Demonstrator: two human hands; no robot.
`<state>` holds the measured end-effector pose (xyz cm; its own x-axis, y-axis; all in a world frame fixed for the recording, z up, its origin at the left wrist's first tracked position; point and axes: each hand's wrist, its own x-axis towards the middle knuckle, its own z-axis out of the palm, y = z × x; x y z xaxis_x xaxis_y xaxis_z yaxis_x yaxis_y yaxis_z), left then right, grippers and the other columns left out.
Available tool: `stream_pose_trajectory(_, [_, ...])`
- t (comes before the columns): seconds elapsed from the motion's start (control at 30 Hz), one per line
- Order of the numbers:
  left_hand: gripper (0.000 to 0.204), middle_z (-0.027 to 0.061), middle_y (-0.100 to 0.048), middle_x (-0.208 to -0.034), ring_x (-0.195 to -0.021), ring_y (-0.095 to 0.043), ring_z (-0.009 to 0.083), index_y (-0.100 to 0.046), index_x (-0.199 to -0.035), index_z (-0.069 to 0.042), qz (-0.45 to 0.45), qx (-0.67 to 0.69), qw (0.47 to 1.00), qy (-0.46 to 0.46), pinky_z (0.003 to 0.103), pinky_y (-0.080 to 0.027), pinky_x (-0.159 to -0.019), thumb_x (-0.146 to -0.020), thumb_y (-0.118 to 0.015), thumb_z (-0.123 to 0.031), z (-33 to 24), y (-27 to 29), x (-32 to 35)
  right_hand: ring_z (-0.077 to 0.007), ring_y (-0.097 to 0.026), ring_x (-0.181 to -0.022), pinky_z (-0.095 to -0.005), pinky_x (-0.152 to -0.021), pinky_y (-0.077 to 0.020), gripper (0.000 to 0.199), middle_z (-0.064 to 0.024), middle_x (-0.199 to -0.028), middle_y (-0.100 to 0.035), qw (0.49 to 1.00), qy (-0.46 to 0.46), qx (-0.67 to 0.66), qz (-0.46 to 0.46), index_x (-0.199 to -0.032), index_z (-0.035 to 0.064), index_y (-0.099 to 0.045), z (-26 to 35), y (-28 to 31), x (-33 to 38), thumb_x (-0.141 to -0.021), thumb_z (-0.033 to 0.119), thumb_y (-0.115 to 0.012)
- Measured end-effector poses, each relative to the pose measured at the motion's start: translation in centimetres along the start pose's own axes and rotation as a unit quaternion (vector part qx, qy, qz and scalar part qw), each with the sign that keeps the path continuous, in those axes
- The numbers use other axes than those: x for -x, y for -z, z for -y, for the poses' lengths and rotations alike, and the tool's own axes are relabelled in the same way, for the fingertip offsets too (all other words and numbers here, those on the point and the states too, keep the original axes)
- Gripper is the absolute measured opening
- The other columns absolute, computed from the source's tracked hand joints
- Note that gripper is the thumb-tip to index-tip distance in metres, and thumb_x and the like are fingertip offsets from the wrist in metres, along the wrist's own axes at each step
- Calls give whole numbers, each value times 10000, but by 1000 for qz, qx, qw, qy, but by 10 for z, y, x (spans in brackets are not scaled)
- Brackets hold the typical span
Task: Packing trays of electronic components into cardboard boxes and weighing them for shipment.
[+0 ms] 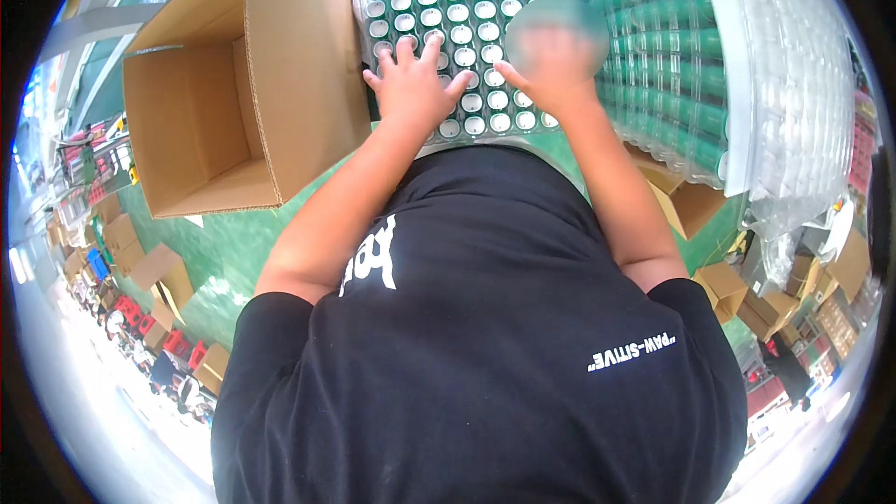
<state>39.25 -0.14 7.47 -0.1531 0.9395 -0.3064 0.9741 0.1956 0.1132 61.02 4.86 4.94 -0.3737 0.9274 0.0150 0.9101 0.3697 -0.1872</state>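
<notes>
In front of me lies a clear plastic tray (362,2) with rows of small cylindrical pieces (457,13), dark-sided with round white tops. My left hand (413,86) rests over the tray's left part, palm down, fingers spread on or just above the white tops. Over the right part is my right hand (560,70), its thumb stretched out to the left. A round blur covers its other fingers, which seem extended. I see nothing held in either hand. Both hands hide some of the pieces beneath them.
A large open cardboard box (308,65) stands on its side close to the tray's left. Tall stacks of clear plastic trays (663,56) rise at the right. Another open carton (686,201) sits lower, under the right stack. More cartons (163,275) lie on the green floor.
</notes>
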Motion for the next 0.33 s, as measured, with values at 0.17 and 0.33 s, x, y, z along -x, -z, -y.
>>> stream_pose_trajectory(0.17, [871, 128, -404, -1571, -1486, -314, 456, -452, -1572, -260, 16, -31, 999, 9, 777, -302, -1120, -858, -696, -698, -3, 5, 4, -394, -465, -1350, -744, -1074, -318, 694, -83, -1393, -575, 999, -28, 20, 17, -1360, 283, -675, 12, 3, -1, -820, 717, -709])
stream_pose_trajectory(0.33, [871, 145, -357, -1615, -1510, -284, 468, -462, -1564, -253, 4, -12, 1000, 6, 776, -289, -1129, -859, -684, -715, -2, -2, 6, -408, -433, -1387, -743, -1093, -315, 725, -105, -1455, -527, 999, -48, 0, 7, -1404, 322, -635, 12, -4, 2, -810, 733, -707])
